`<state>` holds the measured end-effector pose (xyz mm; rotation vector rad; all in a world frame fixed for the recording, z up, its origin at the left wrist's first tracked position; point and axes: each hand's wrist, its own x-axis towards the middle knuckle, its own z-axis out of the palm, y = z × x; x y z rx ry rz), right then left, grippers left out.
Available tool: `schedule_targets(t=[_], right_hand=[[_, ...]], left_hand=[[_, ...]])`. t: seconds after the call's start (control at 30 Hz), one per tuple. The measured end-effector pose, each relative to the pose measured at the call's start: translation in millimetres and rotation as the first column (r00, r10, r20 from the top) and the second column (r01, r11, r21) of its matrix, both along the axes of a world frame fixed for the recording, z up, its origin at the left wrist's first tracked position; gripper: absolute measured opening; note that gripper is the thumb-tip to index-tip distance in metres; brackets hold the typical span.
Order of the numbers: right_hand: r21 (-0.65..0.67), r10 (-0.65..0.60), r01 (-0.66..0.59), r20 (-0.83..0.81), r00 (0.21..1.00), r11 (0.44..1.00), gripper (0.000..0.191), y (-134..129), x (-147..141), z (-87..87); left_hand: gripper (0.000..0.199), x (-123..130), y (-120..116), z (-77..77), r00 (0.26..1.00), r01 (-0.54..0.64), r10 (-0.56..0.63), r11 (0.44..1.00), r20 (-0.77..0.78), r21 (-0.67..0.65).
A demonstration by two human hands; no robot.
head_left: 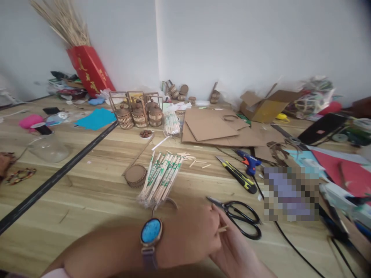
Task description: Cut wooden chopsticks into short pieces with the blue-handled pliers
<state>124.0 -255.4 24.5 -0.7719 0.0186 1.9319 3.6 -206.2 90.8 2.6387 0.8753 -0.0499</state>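
Two or so short wooden sticks (222, 229) poke out between a worker's bare hands at the near side of a wooden table (95, 185), just beside black-handled scissors (242, 216). The left hand (194, 231), a smartwatch (151, 231) on its wrist, lies across the other, its fingers curled; blur and overlap make it impossible to tell how tightly they close. The right hand (232, 247) sits beneath, its palm partly turned up and cupped against the left, while its fingers are largely hidden, so how far they open cannot be told, nor which hand bears the sticks. The slender pieces look light, stiff and dry, unlikely to slip but liable to snap if bent, and would best be pinched near the middle between thumb and forefinger. Beyond the hands lies a bundle of wrapped chopsticks (162, 177), its plastic probably slick and its contents apt to slide, best taken around the middle with a full hand. Loose cut pieces (206, 166) lie near its far end, a round woven base (135, 175) sits to its left, and a yellow-and-black utility knife (238, 175) rests to its right.
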Motion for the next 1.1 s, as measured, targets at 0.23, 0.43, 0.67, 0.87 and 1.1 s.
schedule_targets(t=[0.23,0.43,0.67,0.87,1.1], right_hand=[[-0.089,-0.238,0.225,-0.176,0.955,0.97,0.021,-42.7,8.9,-11.8],[0.098,-0.429,0.438,-0.096,0.898,0.894,0.052,-104.6,47.5,3.0],[0.264,-0.692,0.848,0.705,0.156,0.46,0.054,-232.0,144.5,-35.7],[-0.124,-0.4,0.861,0.846,0.352,0.494,0.031,-256.1,146.3,-147.5],[-0.433,-0.136,0.771,0.826,0.547,0.468,0.034,-237.1,159.7,-204.3]], left_hand=[[0.013,6.7,-28.5,-6.4,0.947,0.298,-0.318,0.925,0.047,0.235],[0.014,-5.6,-36.6,1.2,0.831,0.445,-0.519,0.837,0.199,0.319],[0.029,-41.9,-29.4,-19.5,0.855,0.317,-0.317,0.946,0.41,0.07],[0.023,-58.0,-29.4,-24.4,0.889,0.294,-0.255,0.955,0.381,-0.047],[0.023,-65.5,-31.6,-27.4,0.907,0.243,-0.231,0.97,0.352,0.01]])
